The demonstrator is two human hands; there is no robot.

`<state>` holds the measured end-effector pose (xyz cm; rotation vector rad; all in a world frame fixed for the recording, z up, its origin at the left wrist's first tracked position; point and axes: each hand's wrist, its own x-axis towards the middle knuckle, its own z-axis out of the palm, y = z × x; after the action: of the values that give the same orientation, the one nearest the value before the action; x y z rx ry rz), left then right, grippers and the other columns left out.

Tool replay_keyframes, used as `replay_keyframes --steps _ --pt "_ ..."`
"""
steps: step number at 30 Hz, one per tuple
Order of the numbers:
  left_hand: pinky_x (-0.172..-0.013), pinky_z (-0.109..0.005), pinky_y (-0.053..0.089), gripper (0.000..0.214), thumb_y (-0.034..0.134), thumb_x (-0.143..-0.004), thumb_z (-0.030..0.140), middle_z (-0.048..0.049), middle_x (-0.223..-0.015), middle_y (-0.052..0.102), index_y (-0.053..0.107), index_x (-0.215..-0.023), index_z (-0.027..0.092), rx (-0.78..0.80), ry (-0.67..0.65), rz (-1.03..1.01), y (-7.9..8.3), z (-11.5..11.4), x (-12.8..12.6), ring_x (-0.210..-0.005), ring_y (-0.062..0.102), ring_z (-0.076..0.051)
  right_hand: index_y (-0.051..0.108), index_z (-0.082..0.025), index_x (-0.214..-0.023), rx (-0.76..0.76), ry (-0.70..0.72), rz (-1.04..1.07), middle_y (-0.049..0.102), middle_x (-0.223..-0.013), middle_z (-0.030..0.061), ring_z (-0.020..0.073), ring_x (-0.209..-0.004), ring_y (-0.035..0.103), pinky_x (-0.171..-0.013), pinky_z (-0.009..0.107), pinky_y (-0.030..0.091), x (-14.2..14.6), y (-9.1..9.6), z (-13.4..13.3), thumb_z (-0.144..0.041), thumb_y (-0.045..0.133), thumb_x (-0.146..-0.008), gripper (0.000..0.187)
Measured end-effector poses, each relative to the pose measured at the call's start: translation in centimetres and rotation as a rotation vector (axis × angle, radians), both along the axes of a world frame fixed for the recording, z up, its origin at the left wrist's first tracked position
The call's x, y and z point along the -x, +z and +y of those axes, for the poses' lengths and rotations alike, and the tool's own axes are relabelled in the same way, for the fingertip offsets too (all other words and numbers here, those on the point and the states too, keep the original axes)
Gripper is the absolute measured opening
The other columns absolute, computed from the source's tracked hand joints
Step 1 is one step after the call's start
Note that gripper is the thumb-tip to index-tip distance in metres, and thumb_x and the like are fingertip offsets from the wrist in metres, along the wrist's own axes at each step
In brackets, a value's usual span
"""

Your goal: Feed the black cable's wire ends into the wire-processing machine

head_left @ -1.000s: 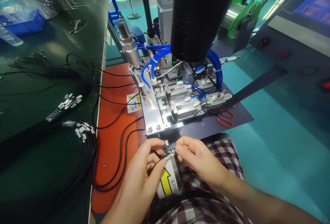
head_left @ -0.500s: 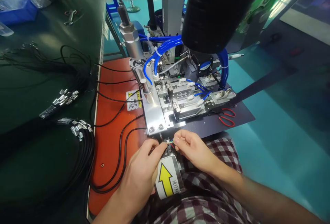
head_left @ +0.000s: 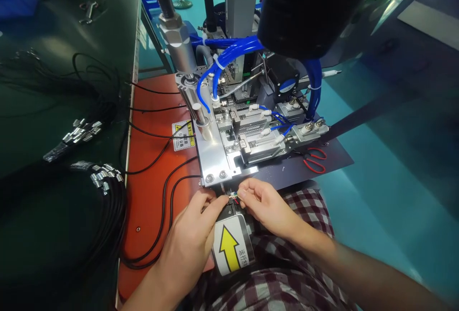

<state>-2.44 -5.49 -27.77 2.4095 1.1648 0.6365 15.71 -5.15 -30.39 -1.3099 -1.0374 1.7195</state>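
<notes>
Head view: my left hand [head_left: 190, 239] pinches the cable end [head_left: 234, 197] between thumb and forefinger. My right hand [head_left: 263, 203] pinches the same cable end at its coloured wires. It sits between my fingertips. The metal fixture plate [head_left: 215, 158] lies just beyond my fingers, and the yellow arrow label [head_left: 231, 249] just behind them.
</notes>
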Motion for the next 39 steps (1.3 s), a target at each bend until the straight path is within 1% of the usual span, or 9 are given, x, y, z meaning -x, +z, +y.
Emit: replay_keyframes --steps 5,10,14,19,22,26,30,35,39 --pt "-0.071 -0.019 0.049 0.035 0.04 -0.088 0.0 -0.006 -0.096 0.051 0.058 -0.115 0.014 0.022 -0.003 0.007 -0.3 -0.1 0.2 -0.083 0.061 -0.013 0.047 -0.019 -0.073 -0.019 0.0 -0.027 0.042 -0.058 -0.0074 0.0091 -0.048 0.031 -0.047 0.026 0.022 -0.1 0.2 -0.1 -0.04 0.054 -0.084 0.025" --pt "-0.068 -0.019 0.049 0.034 0.04 -0.088 0.001 -0.0057 -0.094 0.052 0.059 -0.114 0.013 0.014 0.01 0.011 -0.1 0.0 0.0 -0.079 0.061 -0.012 0.048 -0.018 -0.074 -0.052 -0.003 -0.035 0.044 -0.06 -0.0065 0.009 -0.05 0.032 -0.048 0.025 0.024 0.0 0.3 -0.1 -0.038 0.053 -0.086 0.023" --pt "-0.067 -0.02 0.049 0.033 0.039 -0.088 0.002 -0.0062 -0.093 0.052 0.06 -0.111 0.012 -0.02 0.012 0.006 -0.2 -0.1 -0.1 -0.078 0.061 -0.013 0.048 -0.018 -0.074 -0.071 -0.003 -0.042 0.045 -0.061 -0.0055 0.0094 -0.052 0.036 -0.049 0.025 0.027 0.0 0.0 0.0 -0.038 0.052 -0.086 0.023" --pt "-0.068 -0.022 0.048 0.036 0.037 -0.09 0.004 -0.0053 -0.095 0.052 0.057 -0.116 0.018 0.009 0.052 0.019 -0.7 -0.5 0.0 -0.081 0.06 -0.014 0.048 -0.018 -0.076 -0.113 -0.009 -0.073 0.048 -0.065 -0.0041 0.0111 -0.057 0.043 -0.054 0.025 0.034 0.1 -0.3 -0.2 -0.037 0.051 -0.088 0.023" --pt "-0.068 -0.023 0.049 0.037 0.036 -0.09 0.005 -0.0049 -0.096 0.052 0.055 -0.118 0.02 0.033 0.058 0.03 -1.0 -0.6 0.2 -0.081 0.06 -0.015 0.048 -0.019 -0.076 -0.173 -0.009 -0.129 0.049 -0.067 -0.0035 0.0121 -0.059 0.045 -0.057 0.026 0.036 0.1 -0.4 -0.5 -0.035 0.049 -0.091 0.022" --pt "-0.068 -0.024 0.049 0.038 0.037 -0.089 0.005 -0.005 -0.095 0.052 0.054 -0.119 0.021 0.039 0.053 0.029 -1.1 -0.7 0.3 -0.08 0.059 -0.015 0.047 -0.021 -0.077 -0.252 -0.008 -0.247 0.05 -0.069 -0.0029 0.0131 -0.061 0.046 -0.058 0.027 0.037 0.0 -0.4 -0.8 -0.03 0.045 -0.093 0.019" --pt "-0.069 -0.025 0.049 0.038 0.037 -0.09 0.005 -0.0049 -0.095 0.052 0.054 -0.119 0.021 0.044 0.062 0.024 -1.2 -0.7 0.2 -0.08 0.059 -0.015 0.047 -0.021 -0.078 -0.291 -0.002 -0.303 0.05 -0.07 -0.0028 0.0135 -0.062 0.047 -0.059 0.027 0.037 0.0 -0.4 -0.9 -0.029 0.044 -0.094 0.018" --pt "-0.07 -0.024 0.049 0.039 0.037 -0.089 0.005 -0.0048 -0.097 0.052 0.053 -0.121 0.021 0.093 0.057 0.044 -1.0 -0.8 0.2 -0.082 0.059 -0.015 0.046 -0.022 -0.078 -0.282 0.012 -0.295 0.05 -0.07 -0.0029 0.0137 -0.062 0.047 -0.059 0.027 0.037 0.0 -0.4 -0.9 -0.028 0.043 -0.095 0.018" --pt "-0.071 -0.025 0.049 0.039 0.038 -0.089 0.005 -0.0051 -0.098 0.052 0.052 -0.122 0.021 0.08 0.05 0.047 -0.9 -0.7 0.3 -0.086 0.059 -0.017 0.045 -0.022 -0.08 -0.376 0.045 -0.42 0.05 -0.071 -0.002 0.015 -0.065 0.047 -0.061 0.028 0.036 -0.2 -0.3 -0.9 -0.023 0.041 -0.094 0.015"
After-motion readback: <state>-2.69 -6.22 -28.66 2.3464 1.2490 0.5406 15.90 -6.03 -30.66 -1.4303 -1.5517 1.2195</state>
